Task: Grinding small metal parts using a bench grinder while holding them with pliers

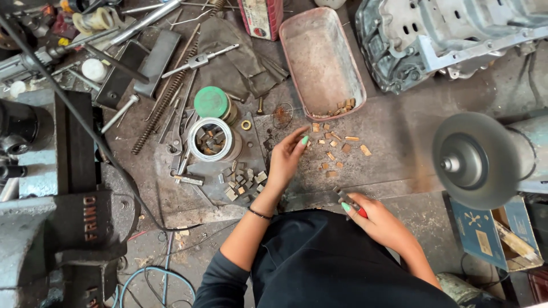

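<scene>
We look down on a dirty, rust-stained metal workbench [399,165]. On it lie small tan blocks [334,149] scattered near the middle, a pink oblong tray [297,57] behind them, and grey metal bits [242,182] to the left. Further left sit an open round tin [212,140], a green-lidded jar [212,102], a long spring [162,102] and loose rods [145,20]. A heavy vise [68,228] stands at the left edge.

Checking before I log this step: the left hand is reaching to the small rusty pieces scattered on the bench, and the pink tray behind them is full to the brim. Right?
Not quite. The head view shows the pink tray nearly bare, with only a few pieces in its near corner. The left hand does reach to the small rusty pieces scattered on the bench.
</scene>
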